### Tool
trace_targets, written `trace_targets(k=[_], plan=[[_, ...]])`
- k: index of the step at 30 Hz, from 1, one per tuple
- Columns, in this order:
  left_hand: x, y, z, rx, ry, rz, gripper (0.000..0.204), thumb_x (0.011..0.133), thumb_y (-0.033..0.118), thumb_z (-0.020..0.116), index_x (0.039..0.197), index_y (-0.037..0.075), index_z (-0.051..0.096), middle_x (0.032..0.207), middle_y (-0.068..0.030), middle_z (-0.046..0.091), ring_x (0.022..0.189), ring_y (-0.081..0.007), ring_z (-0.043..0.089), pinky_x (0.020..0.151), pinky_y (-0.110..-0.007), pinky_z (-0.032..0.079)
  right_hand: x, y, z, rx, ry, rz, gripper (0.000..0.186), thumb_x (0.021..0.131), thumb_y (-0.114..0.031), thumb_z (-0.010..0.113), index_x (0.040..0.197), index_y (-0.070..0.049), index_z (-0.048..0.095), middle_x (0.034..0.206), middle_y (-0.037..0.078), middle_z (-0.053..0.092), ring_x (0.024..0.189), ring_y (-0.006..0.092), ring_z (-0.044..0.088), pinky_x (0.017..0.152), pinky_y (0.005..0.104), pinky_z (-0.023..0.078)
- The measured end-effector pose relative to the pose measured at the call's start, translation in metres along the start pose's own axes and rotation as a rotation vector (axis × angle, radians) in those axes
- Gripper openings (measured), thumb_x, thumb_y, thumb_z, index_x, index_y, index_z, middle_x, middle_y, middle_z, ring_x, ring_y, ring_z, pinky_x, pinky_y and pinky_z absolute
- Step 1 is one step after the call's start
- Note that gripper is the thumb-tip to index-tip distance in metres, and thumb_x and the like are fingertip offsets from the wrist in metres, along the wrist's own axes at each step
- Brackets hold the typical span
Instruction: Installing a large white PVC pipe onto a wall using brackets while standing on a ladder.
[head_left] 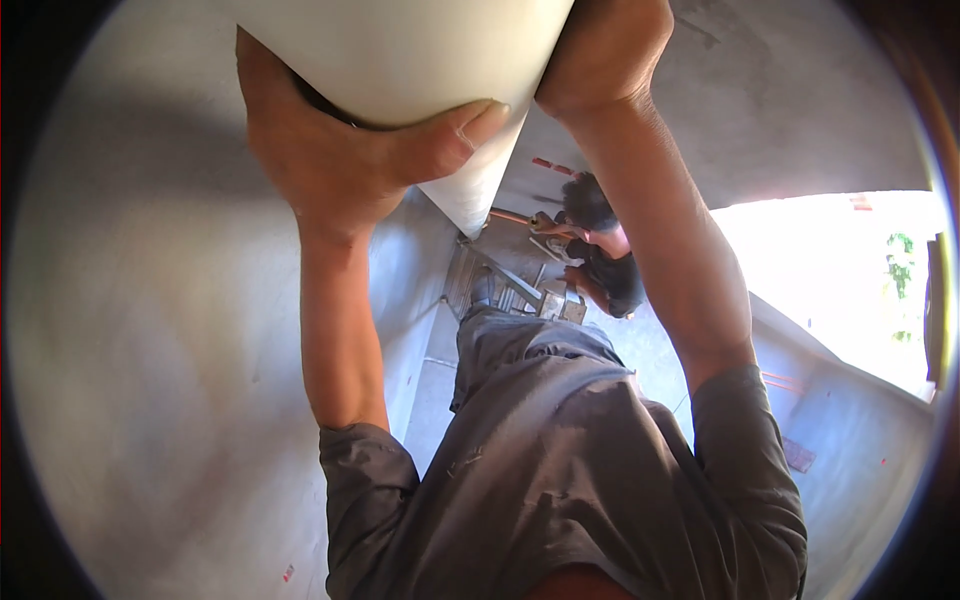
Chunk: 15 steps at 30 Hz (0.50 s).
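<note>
Centrally, the white pipe (pixel 430 60) runs from the upper edge of the view, between the two hands, down toward floor level; its apparent narrowing is consistent with its far end lying well below. Its upper end is out of view. The steep attitude probably explains the two-handed hold: support from both sides would limit sideways tipping.

Left hand (pixel 335 165): positioned on the left of the pipe, spread wide to suit the broad diameter. The thumb lies across the near face; the other fingers are hidden behind the pipe. The hand has hold of the pipe, and the thumb presumably checks movement toward the body.

Right hand (pixel 610 50): positioned against the right side of the pipe, opposite and slightly higher. Its fingers are concealed, so their degree of closure cannot be told. The placement would suit a counter-support to the left hand.

Just beside the lower end of the pipe is a metal frame (pixel 515 285), whose exact form is unclear. To the right of that end, a co-worker (pixel 605 275) reaches toward an orange-brown bar (pixel 510 215) near the pipe; whether bar and pipe touch cannot be told.

Left of the pipe stands a grey wall (pixel 170 300). Well to its right, a bright opening (pixel 820 280) admits daylight.
</note>
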<state>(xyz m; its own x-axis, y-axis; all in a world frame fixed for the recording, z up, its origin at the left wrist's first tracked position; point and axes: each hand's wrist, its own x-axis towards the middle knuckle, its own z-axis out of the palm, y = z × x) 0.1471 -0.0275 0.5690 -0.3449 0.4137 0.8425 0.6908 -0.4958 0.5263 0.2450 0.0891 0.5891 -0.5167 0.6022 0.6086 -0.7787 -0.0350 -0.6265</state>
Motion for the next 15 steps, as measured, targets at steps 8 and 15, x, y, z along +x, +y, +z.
trace_targets(k=[8, 15], plan=[[-0.010, -0.012, -0.016, 0.020, 0.091, 0.038, 0.074, 0.051, 0.040, 0.086, 0.105, -0.001, 0.056, 0.094, -0.0058, 0.062, 0.081, -0.0154, 0.061, 0.077, -0.030, 0.051, 0.000, 0.009, 0.007, 0.006, -0.062, -0.088, 0.059, 0.099, -0.051, 0.035, 0.121, -0.001, 0.057, 0.114, 0.014, 0.062, 0.103, 0.0219, 0.056, 0.093, 0.0347, 0.042], [0.002, -0.009, -0.011, 0.010, -0.035, 0.019, 0.076, 0.049, 0.039, 0.090, 0.105, 0.000, 0.057, 0.096, -0.0066, 0.063, 0.079, -0.0137, 0.061, 0.071, -0.028, 0.052, 0.010, 0.003, 0.005, 0.200, -0.001, -0.064, 0.049, 0.101, -0.045, 0.034, 0.120, -0.005, 0.056, 0.107, 0.011, 0.061, 0.098, 0.0171, 0.055, 0.087, 0.0303, 0.045]])
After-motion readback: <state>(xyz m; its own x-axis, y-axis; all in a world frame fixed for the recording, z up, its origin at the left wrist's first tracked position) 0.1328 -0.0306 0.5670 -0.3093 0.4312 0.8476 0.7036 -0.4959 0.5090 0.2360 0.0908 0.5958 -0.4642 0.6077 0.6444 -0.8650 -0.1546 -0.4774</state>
